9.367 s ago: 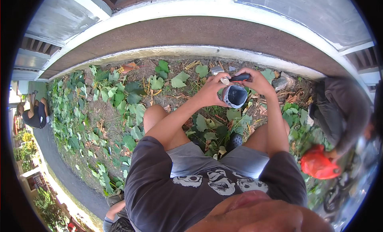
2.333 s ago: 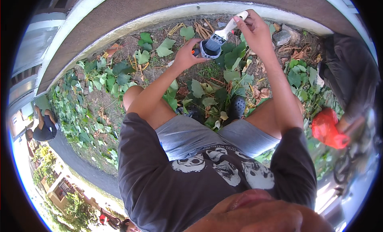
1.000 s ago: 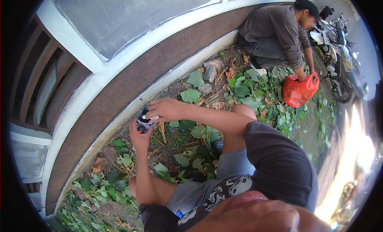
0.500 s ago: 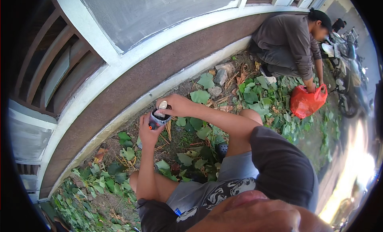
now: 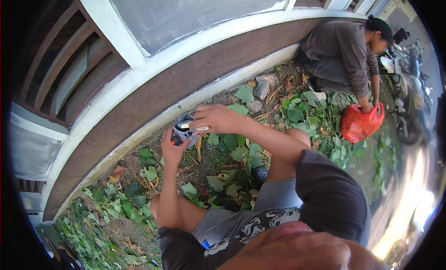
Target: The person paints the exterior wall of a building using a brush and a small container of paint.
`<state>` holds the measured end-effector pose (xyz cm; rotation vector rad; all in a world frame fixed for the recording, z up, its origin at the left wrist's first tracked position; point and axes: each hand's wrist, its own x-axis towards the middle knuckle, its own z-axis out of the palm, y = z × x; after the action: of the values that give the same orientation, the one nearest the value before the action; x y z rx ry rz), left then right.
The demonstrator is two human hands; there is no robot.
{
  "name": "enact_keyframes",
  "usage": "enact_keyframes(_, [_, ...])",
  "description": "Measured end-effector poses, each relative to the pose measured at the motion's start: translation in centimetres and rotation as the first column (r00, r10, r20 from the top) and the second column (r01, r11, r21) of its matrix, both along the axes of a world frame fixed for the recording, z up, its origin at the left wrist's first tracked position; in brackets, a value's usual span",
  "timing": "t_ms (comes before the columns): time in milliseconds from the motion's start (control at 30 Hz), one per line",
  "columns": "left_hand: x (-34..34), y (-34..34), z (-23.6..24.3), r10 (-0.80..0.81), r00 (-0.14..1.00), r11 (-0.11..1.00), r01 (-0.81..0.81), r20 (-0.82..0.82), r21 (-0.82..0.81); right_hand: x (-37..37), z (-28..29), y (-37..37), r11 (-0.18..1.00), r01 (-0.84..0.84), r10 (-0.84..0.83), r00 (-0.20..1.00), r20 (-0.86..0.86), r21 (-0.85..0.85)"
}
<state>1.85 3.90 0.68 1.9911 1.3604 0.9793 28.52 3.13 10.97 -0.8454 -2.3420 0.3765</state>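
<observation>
The fingers of the left hand (image 5: 172,151) clamp the cup (image 5: 184,118) near the wall (image 5: 139,111), those of the right hand (image 5: 220,118) grip the brush (image 5: 203,128) at its mouth, and steady, light strokes would limit spills.

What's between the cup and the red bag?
Head view, left to right: right hand holding the brush, then right forearm and bent knee, then green leaves.

I'm getting one left hand (image 5: 173,147), one right hand (image 5: 217,119), one cup (image 5: 183,132), one paintbrush (image 5: 202,128), one black-and-orange tool (image 5: 175,141), one red bag (image 5: 360,123), one crouching co-worker (image 5: 341,44), three bigger stones (image 5: 261,89). Leaves (image 5: 189,190)? lol, way too many.
</observation>
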Motion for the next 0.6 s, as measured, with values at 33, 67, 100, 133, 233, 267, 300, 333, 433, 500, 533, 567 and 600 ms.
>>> enact_keyframes(33, [0.1,0.0,0.0,-0.005,1.000,1.000,0.005,0.005,0.008,0.0,0.0,-0.1,1.000,-0.004,0.003,1.000,0.022,0.028])
enact_keyframes(67, [0.2,0.1,-0.1,-0.005,1.000,1.000,0.005,0.005,0.009,0.1,-0.2,-0.1,1.000,-0.004,0.003,1.000,0.022,0.028])
enact_keyframes(100, [0.3,0.1,-0.1,-0.007,1.000,1.000,0.007,0.014,0.015,0.1,-0.4,-0.2,0.999,0.011,-0.011,1.000,0.016,0.053])
enact_keyframes(133, [0.3,0.1,-0.1,-0.008,1.000,1.000,0.008,0.023,0.021,0.1,-0.6,-0.3,0.997,0.025,-0.025,1.000,0.010,0.077])
enact_keyframes(233, [0.4,-0.2,0.9,0.006,0.999,1.000,-0.006,-0.033,0.009,-0.2,-1.0,-0.5,0.996,0.059,-0.052,0.994,-0.099,0.071])
enact_keyframes(267, [0.4,-0.3,1.1,0.006,0.999,1.000,-0.006,-0.032,0.009,-0.5,-1.4,-0.6,0.996,0.059,-0.052,0.994,-0.099,0.071])
enact_keyframes(300, [0.5,-0.4,1.4,-0.003,0.998,1.000,0.004,-0.069,0.011,-0.9,-1.8,-0.8,0.987,0.147,-0.159,0.958,-0.239,-0.067])
enact_keyframes(333, [0.6,-0.5,1.5,-0.012,0.994,1.000,0.014,-0.105,0.012,-1.0,-2.1,-0.8,0.954,0.211,-0.278,0.892,-0.358,-0.215])
enact_keyframes(433, [0.4,-0.5,0.8,-0.038,0.993,0.998,0.044,-0.109,0.051,-1.0,-2.3,-0.2,0.862,0.145,-0.387,0.807,-0.445,-0.485])
enact_keyframes(500, [0.5,-0.7,0.5,-0.062,0.993,0.996,0.069,-0.104,0.060,-0.9,-2.0,0.0,0.795,0.183,-0.470,0.789,-0.395,-0.579])
enact_keyframes(533, [0.5,-0.8,0.4,-0.071,0.992,0.996,0.076,-0.104,0.041,-0.9,-2.8,0.5,0.726,0.160,-0.547,0.723,-0.421,-0.669])
enact_keyframes(567, [0.7,-0.9,0.4,-0.081,0.991,0.996,0.083,-0.103,0.023,-0.9,-3.5,0.8,0.651,0.126,-0.623,0.652,-0.432,-0.749])
enact_keyframes(600, [1.1,-1.0,0.4,-0.086,0.992,0.995,0.090,-0.098,0.038,-0.7,-4.1,0.9,0.639,0.113,-0.653,0.603,-0.458,-0.761])
